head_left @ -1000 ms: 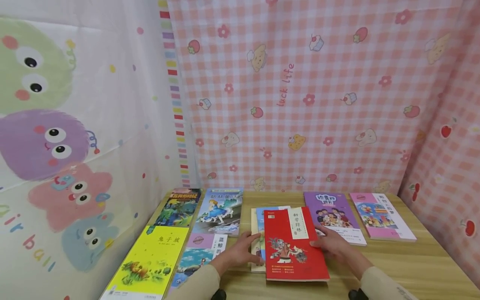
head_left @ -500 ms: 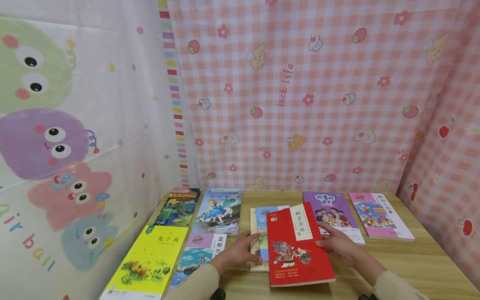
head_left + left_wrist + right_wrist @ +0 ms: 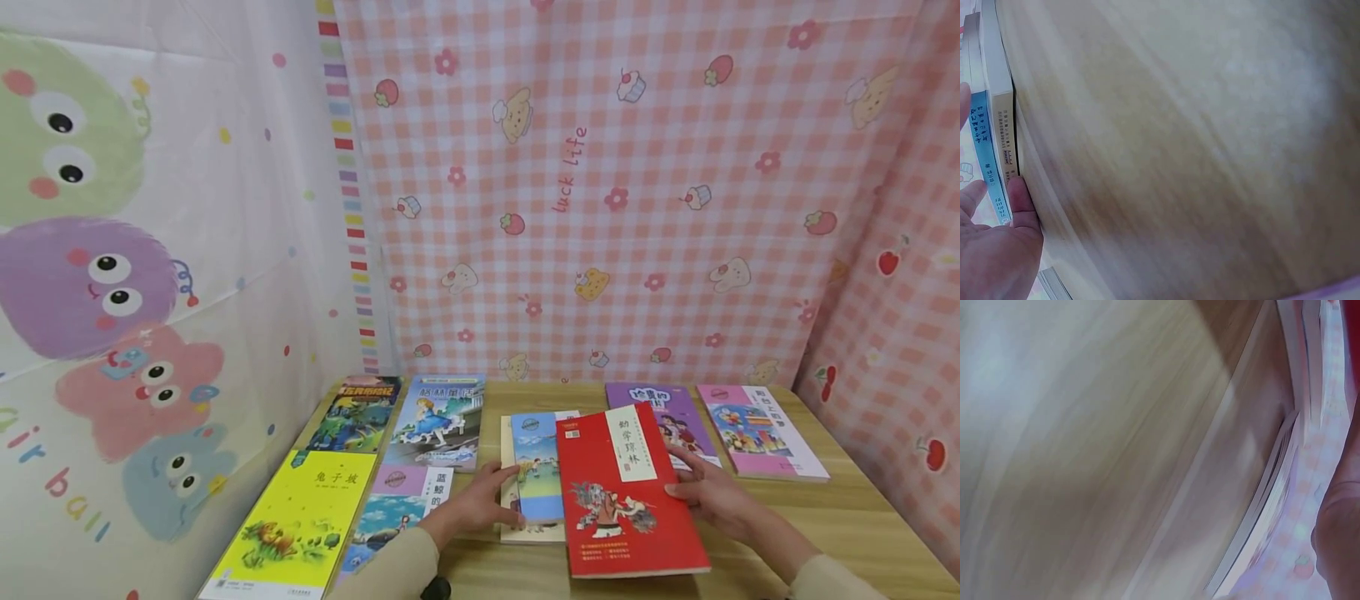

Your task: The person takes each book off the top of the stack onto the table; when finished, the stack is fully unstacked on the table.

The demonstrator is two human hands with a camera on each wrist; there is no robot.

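In the head view my right hand (image 3: 716, 498) grips the right edge of a red book (image 3: 630, 500), thumb on its cover and fingers beneath. The red book is raised and slightly tilted. It overlaps a blue-covered book (image 3: 536, 471), which lies on a cream book (image 3: 510, 533). My left hand (image 3: 480, 504) rests against the left side of that pair. The left wrist view shows its thumb touching the cream book's spine (image 3: 1005, 134) and a fingertip by the blue spine (image 3: 988, 156). In the right wrist view part of my right hand (image 3: 1341, 537) shows at the edge.
On the wooden table (image 3: 847, 533), a green dinosaur book (image 3: 356, 417), a blue fairy-tale book (image 3: 438, 425), a yellow book (image 3: 292, 525) and a lilac book (image 3: 393, 517) lie left. A purple book (image 3: 678, 417) and a pink book (image 3: 765, 433) lie back right. Cloth walls (image 3: 585, 208) enclose the table.
My right hand has lifted the red book and carried it to the right and nearer. More of the blue-covered book now shows. My left hand has stayed in place.
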